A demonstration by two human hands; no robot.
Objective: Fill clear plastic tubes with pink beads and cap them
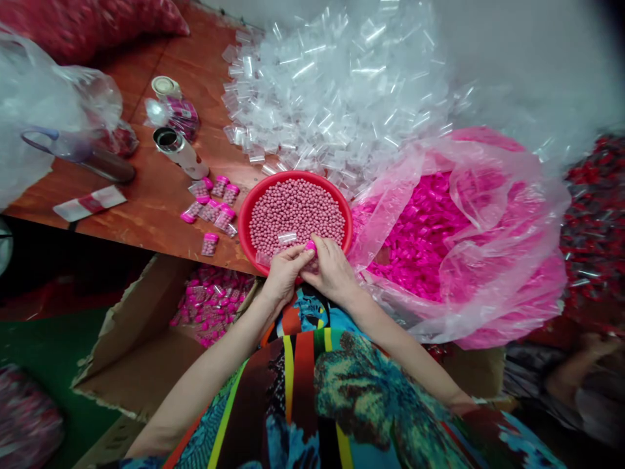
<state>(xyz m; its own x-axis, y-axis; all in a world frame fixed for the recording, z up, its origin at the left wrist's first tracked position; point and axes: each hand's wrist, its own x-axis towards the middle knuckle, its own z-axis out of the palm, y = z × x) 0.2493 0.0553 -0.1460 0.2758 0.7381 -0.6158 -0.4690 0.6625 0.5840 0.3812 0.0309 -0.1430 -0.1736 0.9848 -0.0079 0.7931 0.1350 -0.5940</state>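
Both of my hands meet over the near rim of a red bowl (245, 228) full of pink beads (297, 207). My left hand (288, 270) is closed around a small container, mostly hidden by the fingers, with a bright pink cap (310, 245) on top. The fingers of my right hand (333, 267) close on that same cap from the other side. A clear empty tube (287, 238) lies on the beads just beyond my fingers. Left of the bowl, several capped bead-filled containers (209, 243) rest on the table.
Clear tubes (336, 85) are heaped behind the bowl. A plastic bag (502, 260) of pink caps (424, 234) stands at right. A cardboard box (141, 339) with filled containers (212, 303) sits below the table (146, 228) edge. A flask (180, 153) stands at left; a person's arm (581, 365) shows lower right.
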